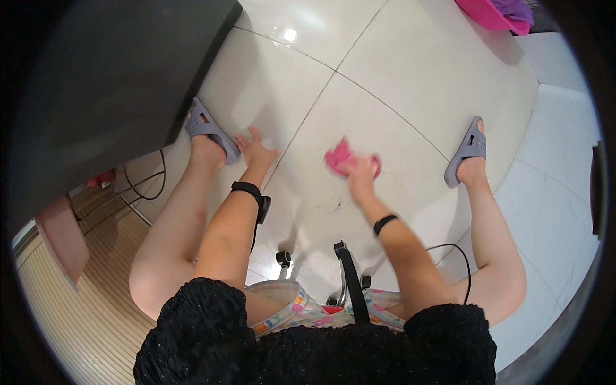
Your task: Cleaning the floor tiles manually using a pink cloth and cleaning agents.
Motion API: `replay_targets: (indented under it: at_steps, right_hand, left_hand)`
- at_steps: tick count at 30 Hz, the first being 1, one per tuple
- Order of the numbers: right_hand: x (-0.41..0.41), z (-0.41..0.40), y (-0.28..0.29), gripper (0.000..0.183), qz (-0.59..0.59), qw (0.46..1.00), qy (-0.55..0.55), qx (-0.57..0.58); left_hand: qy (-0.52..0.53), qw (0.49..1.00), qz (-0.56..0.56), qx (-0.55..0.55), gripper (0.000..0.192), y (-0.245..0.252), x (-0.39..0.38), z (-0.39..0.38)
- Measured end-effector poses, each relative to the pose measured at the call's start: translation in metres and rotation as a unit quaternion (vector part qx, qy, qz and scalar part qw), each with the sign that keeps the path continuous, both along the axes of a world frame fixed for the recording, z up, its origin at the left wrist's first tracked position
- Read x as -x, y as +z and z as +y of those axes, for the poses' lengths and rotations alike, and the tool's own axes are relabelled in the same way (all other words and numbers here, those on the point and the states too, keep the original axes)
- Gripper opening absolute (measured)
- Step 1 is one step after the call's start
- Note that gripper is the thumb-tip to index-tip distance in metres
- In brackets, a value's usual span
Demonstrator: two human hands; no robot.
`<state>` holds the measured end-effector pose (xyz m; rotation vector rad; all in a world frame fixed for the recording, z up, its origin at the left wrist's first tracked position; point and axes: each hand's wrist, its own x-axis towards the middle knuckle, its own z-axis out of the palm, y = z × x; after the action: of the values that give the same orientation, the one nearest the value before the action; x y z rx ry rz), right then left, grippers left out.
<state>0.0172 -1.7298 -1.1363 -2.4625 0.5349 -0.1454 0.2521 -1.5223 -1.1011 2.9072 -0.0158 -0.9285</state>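
Observation:
A crumpled pink cloth [340, 156] lies against the pale tiled floor [385, 110] between my feet. My right hand [362, 168] presses on it with the fingers closed over its near part; the hand is slightly blurred. Some dark specks and hair-like strands [338, 207] are on the tile just short of the cloth. Off to the left, my left hand [257, 151] holds nothing and has its fingers spread. It hovers over or rests on the floor beside the grey slipper [209, 126] on my left foot; which of the two I cannot tell.
A large dark cabinet-like block [110, 72] stands at the left, with black cables [144, 192] below it. Chair casters [284, 258] are close in front of me. My right foot wears another grey slipper [469, 154]. A pink basin [495, 17] with purple fabric is at the top right.

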Motion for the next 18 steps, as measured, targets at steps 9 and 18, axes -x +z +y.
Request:
replay_targets:
  at_steps: [9, 18]
  right_hand:
    - [-0.010, 0.035, 0.059, 0.034, 0.110, 0.799, -0.178, -0.564]
    - [0.006, -0.138, 0.006, 0.048, 0.094, 0.966, -0.234, 0.060]
  left_hand:
    - [0.023, 0.999, -0.007, -0.027, 0.117, -0.006, -0.005, 0.030]
    - [-0.014, 0.998, -0.041, 0.041, 0.098, -0.015, 0.088, -0.028]
